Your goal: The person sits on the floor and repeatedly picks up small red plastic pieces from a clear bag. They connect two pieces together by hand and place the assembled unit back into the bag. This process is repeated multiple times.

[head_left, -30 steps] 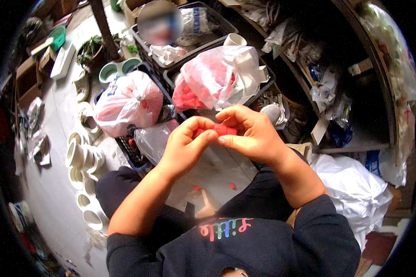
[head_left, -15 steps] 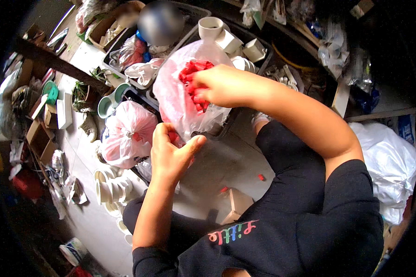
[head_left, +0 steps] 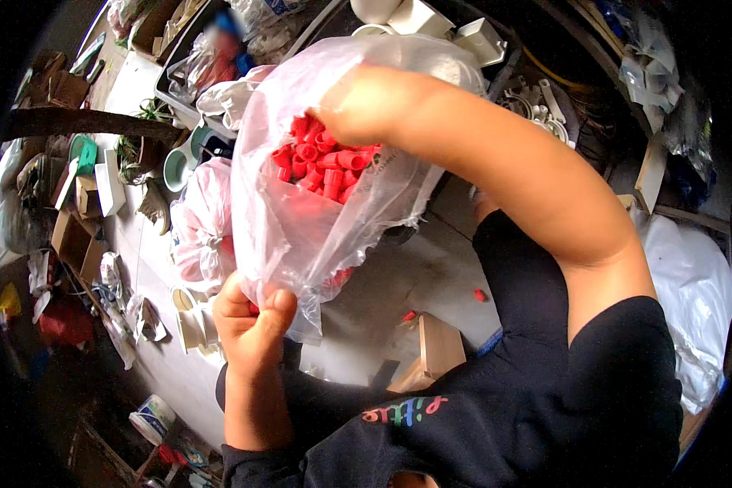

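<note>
Grips the edge of a translucent plastic bag with the left hand, left of center in the lower half of the frame, thumb and fingers clamped together on the film. Shows a touch of red at that grip; cannot tell whether in the hand or behind the plastic. Reaches into the bag with the right hand, above the center, with fingers out of sight; cannot tell whether apart or together. Holds, inside the bag near the center, a heap of ribbed red plastic fittings, just below the right hand. Spreads beneath as a scuffed grey floor, brightly lit toward the left, with two small red pieces lying loose below the center, near a pale wooden block. Crowds in from the left with white pipe fittings, a knotted pinkish bag, a teal double bowl, an open cardboard box and a dark post slanting across the upper left. Continues at the top with white plastic parts in a dark crate, and at the right edge with a bulky white sack below an upright board.
</note>
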The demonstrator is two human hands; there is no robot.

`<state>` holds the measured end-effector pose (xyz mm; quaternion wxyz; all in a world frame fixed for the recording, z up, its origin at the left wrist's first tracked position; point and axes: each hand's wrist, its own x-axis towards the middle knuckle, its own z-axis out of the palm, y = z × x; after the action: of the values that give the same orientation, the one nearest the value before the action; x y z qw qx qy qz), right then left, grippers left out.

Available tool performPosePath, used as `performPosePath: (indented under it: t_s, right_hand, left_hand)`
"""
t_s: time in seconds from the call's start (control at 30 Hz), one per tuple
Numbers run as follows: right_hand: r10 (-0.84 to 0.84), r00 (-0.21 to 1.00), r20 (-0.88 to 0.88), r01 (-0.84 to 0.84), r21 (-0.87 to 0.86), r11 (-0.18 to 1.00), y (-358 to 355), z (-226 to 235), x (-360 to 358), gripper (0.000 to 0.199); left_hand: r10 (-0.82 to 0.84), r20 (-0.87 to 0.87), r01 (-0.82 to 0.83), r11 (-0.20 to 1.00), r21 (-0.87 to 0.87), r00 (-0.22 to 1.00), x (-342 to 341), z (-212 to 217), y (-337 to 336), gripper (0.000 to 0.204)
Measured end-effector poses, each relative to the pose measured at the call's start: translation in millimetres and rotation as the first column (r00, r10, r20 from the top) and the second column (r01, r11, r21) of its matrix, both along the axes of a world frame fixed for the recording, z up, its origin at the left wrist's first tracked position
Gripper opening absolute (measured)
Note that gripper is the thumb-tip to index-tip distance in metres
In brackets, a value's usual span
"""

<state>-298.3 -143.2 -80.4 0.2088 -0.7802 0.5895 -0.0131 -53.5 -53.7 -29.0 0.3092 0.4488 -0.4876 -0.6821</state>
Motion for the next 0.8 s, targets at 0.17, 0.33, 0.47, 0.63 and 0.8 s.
performPosePath:
  t_s: [0.17, 0.33, 0.47, 0.63, 0.8]
  right_hand:
    - [-0.096, 0.986, -0.139, 0.053, -0.287, 0.957, -3.5, -0.5, -5.9, 0.025]
    - [0.149, 0.975, -0.166, -0.124, 0.151, 0.981, 4.3, 18.9, 20.2, 0.025]
    - [0.325, 0.946, 0.012, -0.291, 0.476, 0.830, 5.1, 20.8, 34.1, 0.026]
    - [0.236, 0.954, 0.187, -0.294, 0.417, 0.860, 20.5, 46.4, 15.1, 0.031]
    - [0.538, 0.762, 0.361, -0.609, 0.116, 0.785, 57.4, 53.6, 10.8, 0.027]
  left_hand:
    - [0.035, -0.074, -0.035, 0.999, 0.002, 0.997, 6.2, -8.2, -4.2, 0.026]
    - [0.045, -0.305, -0.037, 0.999, 0.033, 0.951, 16.0, -19.7, -10.3, 0.040]
    - [0.142, -0.341, -0.127, 0.990, 0.065, 0.929, 25.6, -24.0, -18.4, 0.043]
    - [0.061, -0.516, 0.036, 0.984, 0.176, 0.854, 29.4, -17.1, -28.1, 0.047]
    - [0.202, -0.460, -0.157, 0.978, 0.135, 0.865, 31.4, -13.6, -12.9, 0.044]
